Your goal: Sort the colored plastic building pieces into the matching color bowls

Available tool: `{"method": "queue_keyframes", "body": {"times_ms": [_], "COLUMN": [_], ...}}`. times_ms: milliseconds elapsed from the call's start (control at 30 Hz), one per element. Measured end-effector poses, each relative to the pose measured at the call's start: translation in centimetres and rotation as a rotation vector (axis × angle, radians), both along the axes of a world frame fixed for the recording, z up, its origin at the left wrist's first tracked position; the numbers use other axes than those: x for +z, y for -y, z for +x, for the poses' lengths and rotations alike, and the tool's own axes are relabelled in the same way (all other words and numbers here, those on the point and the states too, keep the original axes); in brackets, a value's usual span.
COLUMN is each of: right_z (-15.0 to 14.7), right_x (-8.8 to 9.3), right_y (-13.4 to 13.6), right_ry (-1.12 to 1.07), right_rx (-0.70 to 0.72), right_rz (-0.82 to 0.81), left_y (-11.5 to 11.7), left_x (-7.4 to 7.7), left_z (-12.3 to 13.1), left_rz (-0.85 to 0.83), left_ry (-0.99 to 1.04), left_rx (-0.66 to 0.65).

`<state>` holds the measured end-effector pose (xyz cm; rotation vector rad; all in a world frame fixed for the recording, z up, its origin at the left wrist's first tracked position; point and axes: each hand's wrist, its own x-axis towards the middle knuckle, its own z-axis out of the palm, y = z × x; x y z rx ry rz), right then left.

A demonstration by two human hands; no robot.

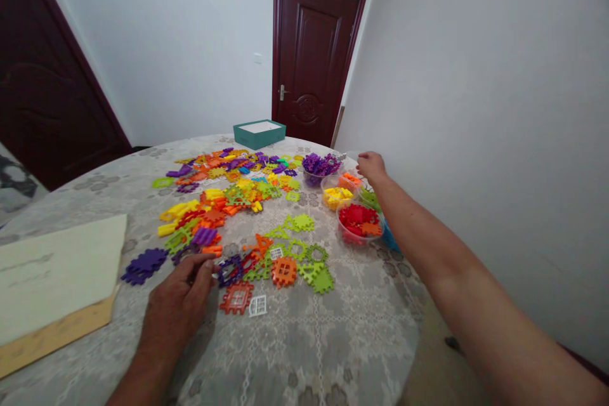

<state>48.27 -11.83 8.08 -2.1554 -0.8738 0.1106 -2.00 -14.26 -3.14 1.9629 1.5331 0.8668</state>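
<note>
My left hand is low over the table with thumb and fingers drawn together. A bit of white shows at its fingertips, too small to name. Just right of them lies a dark purple toothed plastic building piece with an open centre. My right hand reaches far out over the clear tubs, its fingers curled; what they hold, if anything, is hidden. Below it stand tubs of orange pieces, yellow pieces and red pieces. A tub of purple pieces is to its left.
Mixed coloured pieces spread across the table. Nearer lie lime green pieces, an orange square and a white window frame. A green box stands at the back, a cardboard sheet at left.
</note>
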Motion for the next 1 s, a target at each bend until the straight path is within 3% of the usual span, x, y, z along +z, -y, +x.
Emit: {"method": "queue_keyframes", "body": {"times_ms": [100, 200, 300, 400, 533, 667, 1000], "right_z": [-3.0, -7.7, -12.7, -16.9, -19.9, -20.5, -21.4], "right_x": [-0.3, -0.8, -1.6, -3.2, -6.0, -8.2, -9.8], "right_y": [1.0, 3.6, 6.7, 8.4, 9.1, 9.9, 9.9], "right_ry": [-0.017, -0.088, -0.088, 0.025, 0.199, 0.306, 0.371], "right_rx": [0.098, 0.367, 0.706, 0.908, 0.989, 1.08, 1.096], "right_rz": [0.137, 0.251, 0.095, -0.057, -0.205, -0.27, -0.361], "left_y": [0.3, 0.7, 0.8, 0.7, 0.6, 0.4, 0.0], "left_x": [0.2, 0.2, -0.2, -0.7, -1.0, -1.7, -2.8], "left_z": [0.3, 0.6, 0.8, 0.8, 0.8, 0.9, 0.9], "left_rz": [0.038, 0.107, 0.153, 0.191, 0.208, 0.193, 0.189], "left_ry": [-0.046, -0.07, -0.077, -0.11, -0.149, -0.146, -0.128], "left_rx": [0.023, -0.037, -0.102, -0.136, -0.146, -0.167, -0.217]}}
